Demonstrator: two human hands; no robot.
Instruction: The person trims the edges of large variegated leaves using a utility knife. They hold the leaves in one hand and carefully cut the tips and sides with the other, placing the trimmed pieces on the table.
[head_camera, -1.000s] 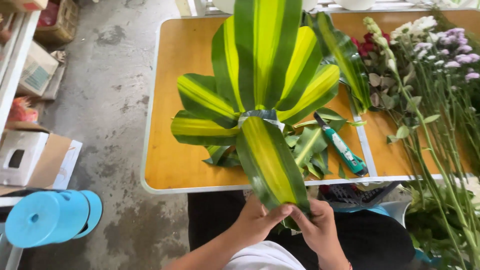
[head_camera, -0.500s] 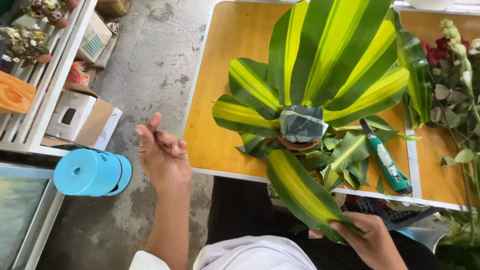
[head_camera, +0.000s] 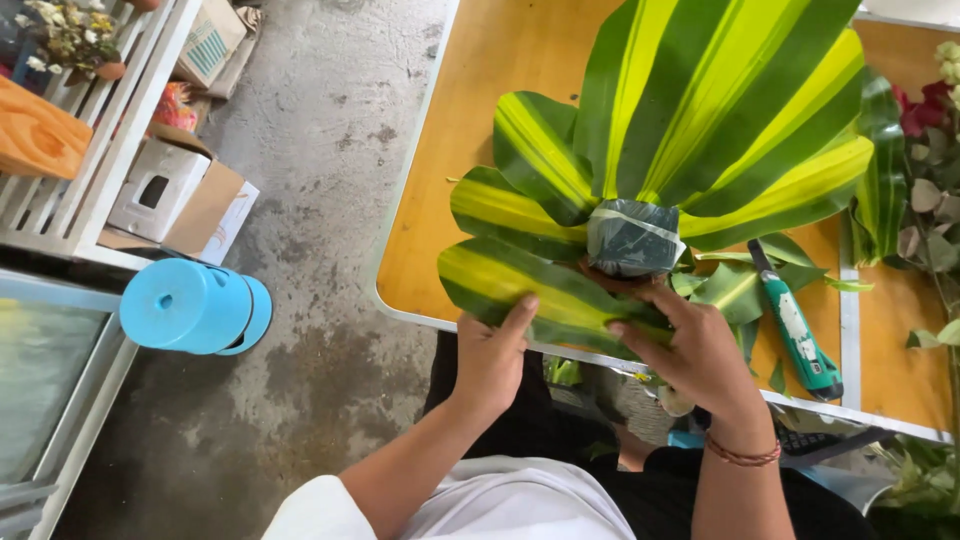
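1. Head view, looking down: both hands now rest on a fan of broad striped leaves (head_camera: 700, 130), green with yellow bands, which lies on an orange-topped table (head_camera: 470, 150) with a white rim.
2. Change from half a second ago: the left hand (head_camera: 492, 352), then lifted off to the side over the concrete floor (head_camera: 320, 200) with its fingers loosely curled, is back on the work. Its open palm and extended fingers press flat on the lowest leaf (head_camera: 520, 285) at the table's near edge; it pins the leaf and clamps on nothing.
3. The right hand (head_camera: 700, 350), earlier under the hanging lower leaf, now sits just below the wrapped base (head_camera: 632, 237), a dark bundle bound with clear tape where the leaf stalks meet. Its fingers are spread and touch the underside of the bundle and the adjoining leaf; whether they close around anything cannot be told.
4. Reading: the lowest leaf, which had drooped over the table edge, is laid up beside the others, so the fan appears to be gaining another blade at its base.
5. Surroundings: a green-handled tool (head_camera: 800, 330) lies on the table just right of the right hand; cut flowers (head_camera: 925, 110) lie at the far right; a blue cylindrical container (head_camera: 195, 305) and cardboard boxes (head_camera: 185, 195) stand on the floor to the left.
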